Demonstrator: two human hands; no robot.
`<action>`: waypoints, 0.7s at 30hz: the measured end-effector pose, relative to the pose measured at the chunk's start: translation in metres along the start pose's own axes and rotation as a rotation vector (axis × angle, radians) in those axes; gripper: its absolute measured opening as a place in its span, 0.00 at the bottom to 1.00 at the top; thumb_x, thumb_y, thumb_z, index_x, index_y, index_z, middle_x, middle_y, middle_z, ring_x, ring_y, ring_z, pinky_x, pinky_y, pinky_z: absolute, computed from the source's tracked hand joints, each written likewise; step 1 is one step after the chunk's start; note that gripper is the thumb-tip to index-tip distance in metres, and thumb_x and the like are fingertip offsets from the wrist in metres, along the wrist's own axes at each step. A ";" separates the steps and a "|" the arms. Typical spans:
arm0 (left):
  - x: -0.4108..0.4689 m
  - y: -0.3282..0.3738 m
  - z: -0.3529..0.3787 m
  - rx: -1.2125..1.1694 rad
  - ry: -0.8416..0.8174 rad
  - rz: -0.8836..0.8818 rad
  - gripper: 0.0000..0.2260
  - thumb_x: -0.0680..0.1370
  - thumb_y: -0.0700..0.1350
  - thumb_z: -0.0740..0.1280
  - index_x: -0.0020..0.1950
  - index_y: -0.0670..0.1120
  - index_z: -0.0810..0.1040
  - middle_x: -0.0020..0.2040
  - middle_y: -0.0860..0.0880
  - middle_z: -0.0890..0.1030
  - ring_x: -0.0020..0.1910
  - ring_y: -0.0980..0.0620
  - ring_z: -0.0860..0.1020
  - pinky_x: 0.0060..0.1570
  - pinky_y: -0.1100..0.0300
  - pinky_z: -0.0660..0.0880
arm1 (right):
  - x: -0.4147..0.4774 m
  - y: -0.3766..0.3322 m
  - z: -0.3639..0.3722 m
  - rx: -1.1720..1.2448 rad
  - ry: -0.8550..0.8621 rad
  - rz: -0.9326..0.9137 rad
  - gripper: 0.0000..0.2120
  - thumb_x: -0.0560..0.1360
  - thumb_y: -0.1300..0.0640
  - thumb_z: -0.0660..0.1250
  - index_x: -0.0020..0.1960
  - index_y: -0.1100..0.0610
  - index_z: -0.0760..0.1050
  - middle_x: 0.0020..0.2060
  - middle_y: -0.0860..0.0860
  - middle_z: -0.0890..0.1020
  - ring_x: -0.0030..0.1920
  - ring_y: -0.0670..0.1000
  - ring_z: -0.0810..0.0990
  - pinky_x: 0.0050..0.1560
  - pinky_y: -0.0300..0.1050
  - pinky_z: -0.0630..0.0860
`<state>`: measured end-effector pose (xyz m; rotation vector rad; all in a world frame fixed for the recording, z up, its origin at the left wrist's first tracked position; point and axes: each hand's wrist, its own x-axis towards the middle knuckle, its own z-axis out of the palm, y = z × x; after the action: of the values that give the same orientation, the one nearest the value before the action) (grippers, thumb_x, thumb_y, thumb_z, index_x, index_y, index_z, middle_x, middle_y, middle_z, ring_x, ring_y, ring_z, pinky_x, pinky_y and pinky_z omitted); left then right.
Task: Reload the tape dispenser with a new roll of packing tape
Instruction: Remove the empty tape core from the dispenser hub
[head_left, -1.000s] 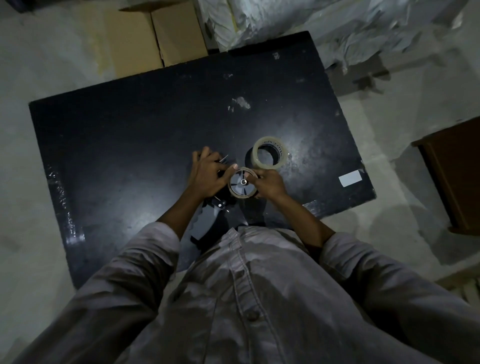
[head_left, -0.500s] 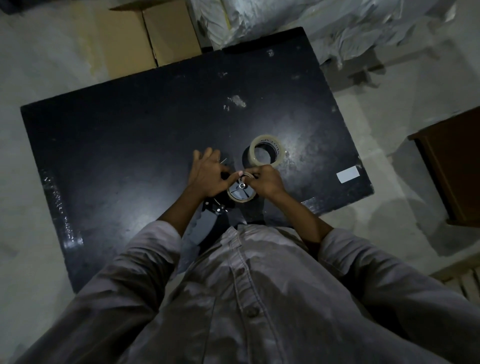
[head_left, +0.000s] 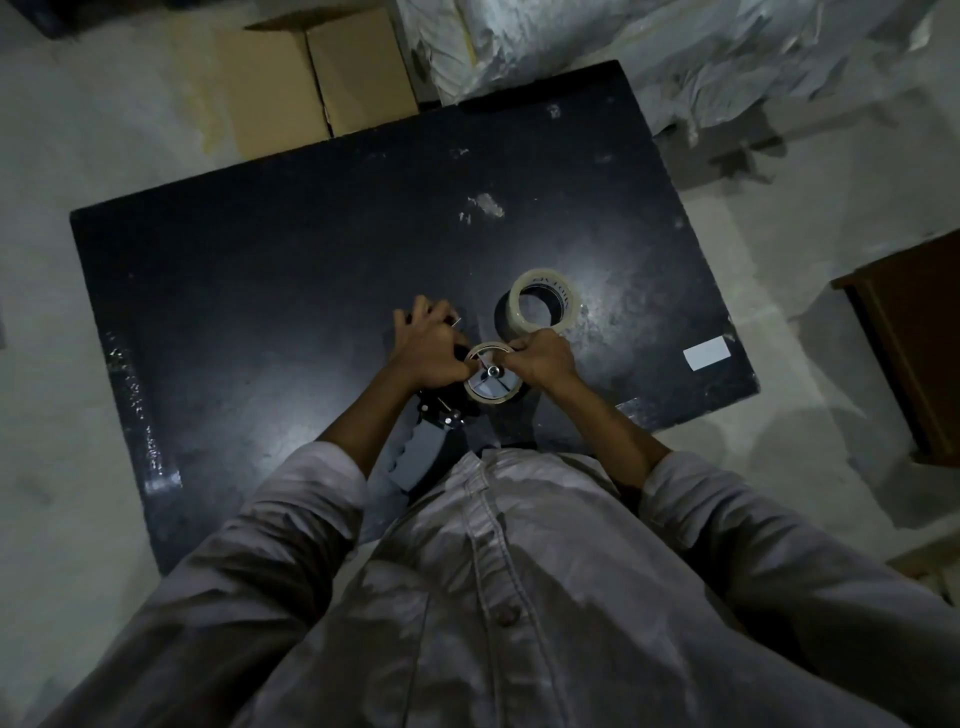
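A black tape dispenser (head_left: 415, 457) with a grey handle lies on the black table (head_left: 260, 291) near its front edge. On its spool sits a thin, nearly spent roll (head_left: 491, 397). My left hand (head_left: 428, 353) grips the dispenser's front part, thumb against the roll's left rim. My right hand (head_left: 543, 361) pinches the roll's upper right rim. A full roll of clear packing tape (head_left: 544, 301) stands on the table just beyond my right hand, apart from it.
A white label (head_left: 705, 353) is stuck near the table's right edge. Cardboard boxes (head_left: 317, 83) and crumpled white sheeting (head_left: 649, 47) lie on the floor behind the table. A brown wooden piece of furniture (head_left: 914, 353) stands at the right.
My right hand has shifted from the roll's lower right side up to its upper right rim. My left hand stays on the dispenser, thumb still at the roll.
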<state>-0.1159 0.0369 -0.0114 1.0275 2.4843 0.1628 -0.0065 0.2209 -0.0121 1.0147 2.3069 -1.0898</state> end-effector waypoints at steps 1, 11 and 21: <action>-0.001 0.001 0.000 -0.009 -0.008 -0.018 0.22 0.71 0.70 0.67 0.54 0.59 0.90 0.67 0.51 0.73 0.68 0.43 0.63 0.63 0.43 0.63 | -0.001 0.001 0.000 -0.012 0.007 0.010 0.23 0.75 0.40 0.82 0.43 0.62 0.87 0.38 0.56 0.88 0.44 0.57 0.88 0.43 0.51 0.81; -0.038 0.036 0.007 0.075 0.269 -0.233 0.16 0.74 0.61 0.76 0.47 0.48 0.90 0.71 0.40 0.74 0.69 0.35 0.68 0.66 0.37 0.64 | -0.006 0.003 0.001 0.330 -0.155 0.113 0.17 0.78 0.48 0.82 0.52 0.63 0.87 0.46 0.59 0.90 0.44 0.58 0.92 0.42 0.62 0.90; -0.039 0.042 0.035 -0.185 0.107 -0.223 0.08 0.77 0.42 0.69 0.53 0.42 0.83 0.52 0.42 0.85 0.54 0.39 0.81 0.57 0.49 0.77 | -0.013 0.019 0.009 0.506 -0.186 0.102 0.10 0.82 0.56 0.78 0.57 0.61 0.86 0.52 0.59 0.89 0.50 0.59 0.91 0.49 0.63 0.91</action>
<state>-0.0489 0.0374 -0.0175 0.6782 2.5995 0.3783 0.0172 0.2162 -0.0193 1.1323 1.8490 -1.6936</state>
